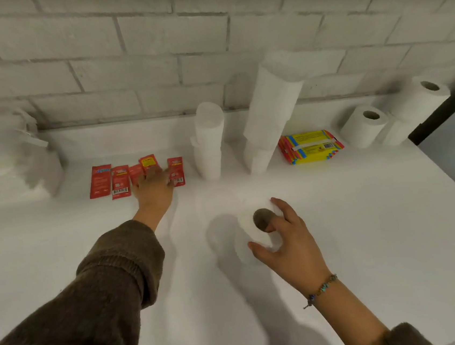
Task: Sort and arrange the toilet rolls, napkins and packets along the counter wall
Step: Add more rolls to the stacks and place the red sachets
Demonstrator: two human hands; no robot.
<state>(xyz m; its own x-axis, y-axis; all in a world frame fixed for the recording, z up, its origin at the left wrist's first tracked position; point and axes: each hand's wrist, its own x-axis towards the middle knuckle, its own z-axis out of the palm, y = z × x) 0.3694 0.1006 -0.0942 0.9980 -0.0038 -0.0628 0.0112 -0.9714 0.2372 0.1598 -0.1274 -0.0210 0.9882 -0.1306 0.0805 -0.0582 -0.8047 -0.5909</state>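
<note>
We're prob. nearly done: packets [101, 181], napkins [312, 146] & stacked rolls [209, 140] at wall [152, 53]. Our left hand [153, 188] rests flat-fingered on packets; right hand [286, 239] grips loose roll [247, 223], off wall.

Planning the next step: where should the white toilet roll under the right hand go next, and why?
Probably onto the shorter stack of white rolls by the wall: the right hand grips the white toilet roll mid-counter, apart from the row; the taller stack leans.

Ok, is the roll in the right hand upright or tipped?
Upright: the roll shows its core hole facing up, the right hand gripping its side.
</note>
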